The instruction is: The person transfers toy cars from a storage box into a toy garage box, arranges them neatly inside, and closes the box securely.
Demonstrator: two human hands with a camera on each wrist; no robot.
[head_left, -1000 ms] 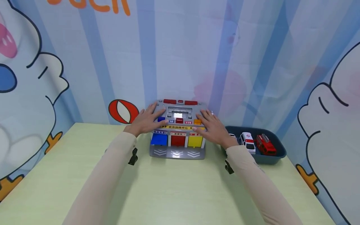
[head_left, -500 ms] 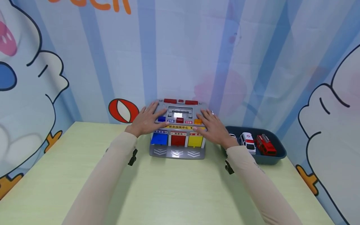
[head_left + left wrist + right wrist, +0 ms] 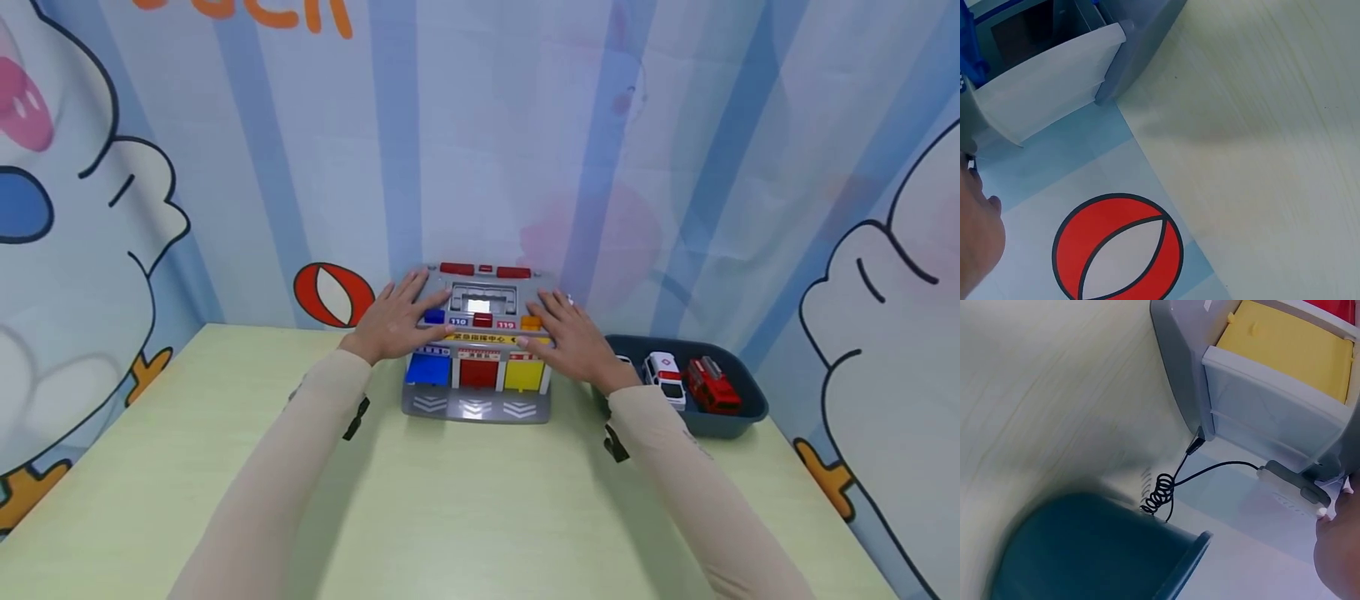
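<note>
A grey toy emergency station stands at the back of the table, with a blue door, a red door and a yellow door along its front. My left hand rests on the left side of its roof, fingers spread and straight. On the right side of the roof lies my right hand, its fingers extended too. The blue door is swung outward; in the left wrist view a dark bay shows behind it. Red and yellow doors hang down over their bays.
Right of the station, a dark blue bin holds a white toy ambulance, a red toy fire truck and another white vehicle partly hidden by my wrist. A small handset on a coiled black cord hangs at the station's right side. A printed curtain stands behind.
</note>
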